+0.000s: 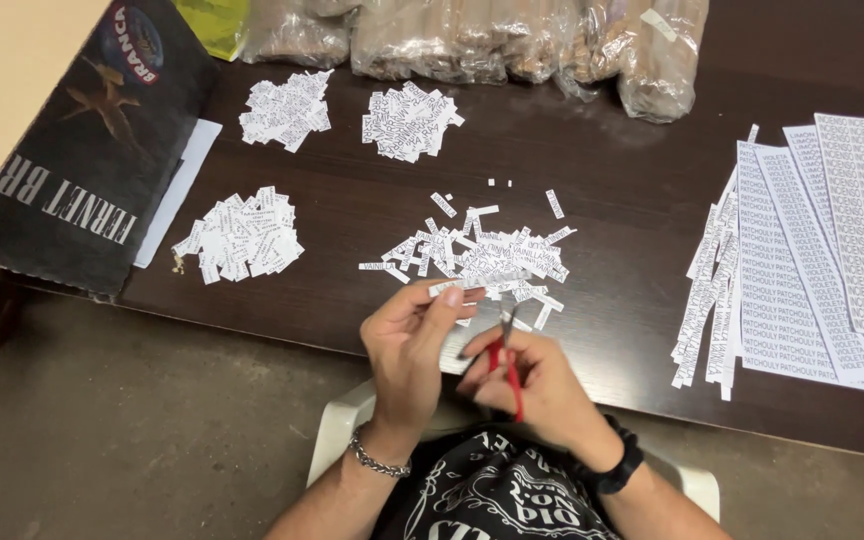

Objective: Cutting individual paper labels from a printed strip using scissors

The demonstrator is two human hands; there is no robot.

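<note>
My left hand [412, 340] pinches a thin white paper strip [449, 288] at the near edge of a dark brown table [612, 230]. My right hand [537, 385] grips small scissors with red handles [508, 362]; their blades point up towards the strip. Just beyond the hands lies a loose heap of small printed paper slips [487, 258].
Three more heaps of slips lie at left [240, 236], back left [287, 108] and back middle [410, 122]. Printed sheets and cut strips [802, 250] are stacked at right. Clear bags of brown sticks [512, 40] line the far edge. A dark cardboard box [82, 170] stands at left.
</note>
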